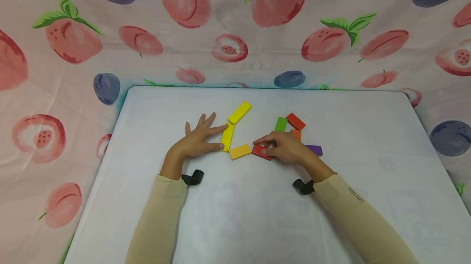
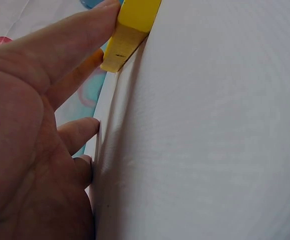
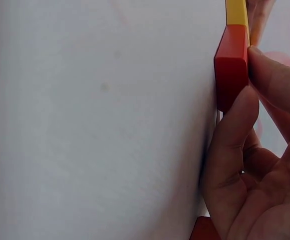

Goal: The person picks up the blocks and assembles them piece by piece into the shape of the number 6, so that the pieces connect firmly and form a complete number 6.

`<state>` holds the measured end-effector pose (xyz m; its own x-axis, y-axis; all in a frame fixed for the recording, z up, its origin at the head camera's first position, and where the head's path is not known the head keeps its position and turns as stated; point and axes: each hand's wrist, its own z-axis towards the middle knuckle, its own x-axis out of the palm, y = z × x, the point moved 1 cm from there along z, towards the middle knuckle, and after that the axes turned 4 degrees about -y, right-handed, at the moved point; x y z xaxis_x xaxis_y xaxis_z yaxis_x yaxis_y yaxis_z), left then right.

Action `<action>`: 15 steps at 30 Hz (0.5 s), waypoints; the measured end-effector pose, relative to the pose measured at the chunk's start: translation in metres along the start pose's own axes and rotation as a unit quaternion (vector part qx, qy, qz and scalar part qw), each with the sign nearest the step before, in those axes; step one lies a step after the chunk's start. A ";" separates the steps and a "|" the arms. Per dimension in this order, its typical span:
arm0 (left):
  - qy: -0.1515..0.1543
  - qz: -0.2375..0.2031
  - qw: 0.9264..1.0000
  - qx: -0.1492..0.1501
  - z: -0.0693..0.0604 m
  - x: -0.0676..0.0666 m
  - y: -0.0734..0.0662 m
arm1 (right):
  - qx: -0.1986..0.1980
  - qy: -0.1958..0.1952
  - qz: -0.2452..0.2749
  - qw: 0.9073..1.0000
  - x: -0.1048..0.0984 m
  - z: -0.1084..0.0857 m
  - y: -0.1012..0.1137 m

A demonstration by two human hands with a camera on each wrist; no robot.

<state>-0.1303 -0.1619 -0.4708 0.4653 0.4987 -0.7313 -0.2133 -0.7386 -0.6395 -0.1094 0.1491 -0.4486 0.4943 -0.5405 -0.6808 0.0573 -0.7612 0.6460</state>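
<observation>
1. Pinching the near red block (image 1: 257, 151) between thumb and index finger, the right hand (image 1: 288, 147) has its grip closed around that piece, which lies on the white tabletop (image 1: 254, 223).
2. The left hand (image 1: 198, 140) spreads its fingers, its grip released; the tips of thumb and index finger touch the middle yellow block (image 1: 227, 138) along its left side, the thumb near its lower end and the index finger near its upper end.
3. The upper yellow block (image 1: 239, 112) slants up and to the right from the top of the middle yellow block.
4. At the bottom of the middle yellow block sits the amber block (image 1: 240, 152); its other end meets the near red block, as the right wrist view also shows.
5. Beyond the right hand stands a second cluster: the green block (image 1: 281, 123), partly covered by the hand, touches the far red block (image 1: 296, 121) at a corner.
6. The orange block (image 1: 296, 134) lies just below the far red block, and the purple block (image 1: 314, 150) shows beside the right wrist, both partly hidden.
7. Beige sleeves (image 1: 158, 219) cover both forearms, and a fruit-printed cloth (image 1: 257, 66) hangs behind the tabletop.
</observation>
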 end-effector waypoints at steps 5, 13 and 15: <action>0.001 -0.001 1.000 -0.002 -0.001 0.000 0.000 | 0.003 0.000 -0.001 1.000 -0.001 0.000 0.000; 0.000 0.003 1.000 0.000 -0.001 -0.001 -0.001 | -0.005 0.001 -0.002 1.000 -0.002 0.001 0.000; 0.000 0.001 1.000 0.000 -0.001 -0.001 -0.001 | -0.008 0.000 -0.001 1.000 -0.002 0.001 0.000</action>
<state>-0.1296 -0.1624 -0.4693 0.4652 0.4969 -0.7326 -0.2149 -0.7394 -0.6380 -0.1111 0.1499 -0.4477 0.4935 -0.5390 -0.6826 0.0718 -0.7569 0.6496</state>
